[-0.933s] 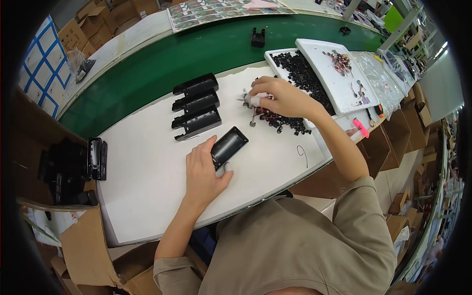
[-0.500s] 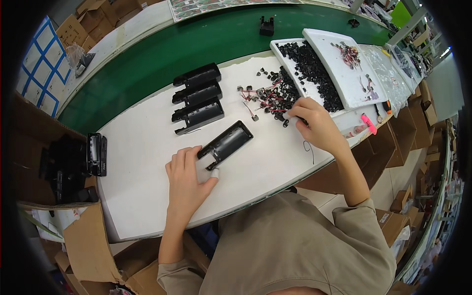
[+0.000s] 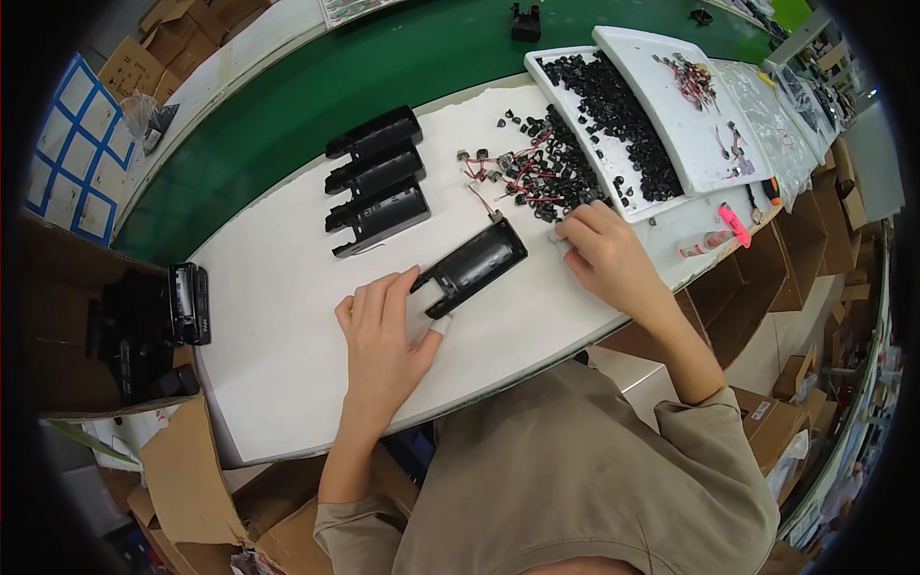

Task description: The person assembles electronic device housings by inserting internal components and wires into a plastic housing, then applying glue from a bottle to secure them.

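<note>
The left hand (image 3: pixel 388 326) grasped the notched end of one black housing (image 3: pixel 476 268), mid-sheet (image 3: pixel 278 316), its long axis running near left to far right, notch pointing near left. The right hand (image 3: pixel 609 257) had curled fingers; whether they gripped anything, I could not tell. Beyond lay three similar housings (image 3: pixel 376 177) left, two white trays (image 3: pixel 685 144) right.

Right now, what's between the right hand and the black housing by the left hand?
In the head view, just bare white sheet shows between the right hand and the black housing.
</note>
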The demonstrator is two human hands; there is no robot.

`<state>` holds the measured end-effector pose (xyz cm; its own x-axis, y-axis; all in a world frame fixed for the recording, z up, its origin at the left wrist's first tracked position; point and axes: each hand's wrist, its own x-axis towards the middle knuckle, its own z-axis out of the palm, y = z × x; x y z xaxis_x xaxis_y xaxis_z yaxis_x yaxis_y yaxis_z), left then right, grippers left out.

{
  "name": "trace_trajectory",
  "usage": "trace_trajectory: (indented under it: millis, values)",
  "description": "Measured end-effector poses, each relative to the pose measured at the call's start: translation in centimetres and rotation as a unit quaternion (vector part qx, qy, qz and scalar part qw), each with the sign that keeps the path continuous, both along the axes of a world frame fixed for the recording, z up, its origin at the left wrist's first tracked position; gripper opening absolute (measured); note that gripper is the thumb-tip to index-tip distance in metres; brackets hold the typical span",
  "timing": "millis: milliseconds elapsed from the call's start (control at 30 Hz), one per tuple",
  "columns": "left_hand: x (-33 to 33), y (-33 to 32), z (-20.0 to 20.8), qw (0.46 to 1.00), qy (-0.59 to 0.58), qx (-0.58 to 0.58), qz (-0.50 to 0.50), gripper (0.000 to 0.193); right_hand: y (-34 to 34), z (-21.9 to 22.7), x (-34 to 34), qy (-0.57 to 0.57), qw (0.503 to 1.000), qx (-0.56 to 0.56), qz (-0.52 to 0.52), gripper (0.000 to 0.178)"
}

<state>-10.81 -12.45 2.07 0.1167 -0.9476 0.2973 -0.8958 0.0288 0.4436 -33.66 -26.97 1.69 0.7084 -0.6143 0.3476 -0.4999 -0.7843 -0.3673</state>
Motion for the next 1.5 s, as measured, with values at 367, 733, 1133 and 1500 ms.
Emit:
trace_trajectory:
  millis: [367,733,1133,1500]
  values:
    - [-0.1,-0.1,-0.5,1.000,-0.016,-0.012,0.005,0.056,2.4,-1.4,-1.8,-0.109,0.992,0.032,-0.049,0.024]
    - [-0.2,0.0,-1.5,0.998,-0.016,-0.057,-0.014,0.055,3.0,-0.7,0.1,-0.096,0.967,0.156,-0.178,0.015]
    - [-0.1,0.1,-1.8,0.998,-0.003,-0.062,-0.015,0.055,2.8,0.9,-0.9,-0.135,0.968,0.166,-0.129,0.014]
    - [-0.3,0.0,-2.0,0.998,-0.006,-0.067,-0.013,0.056,8.6,1.6,-3.3,-0.037,0.945,0.289,-0.146,0.017]
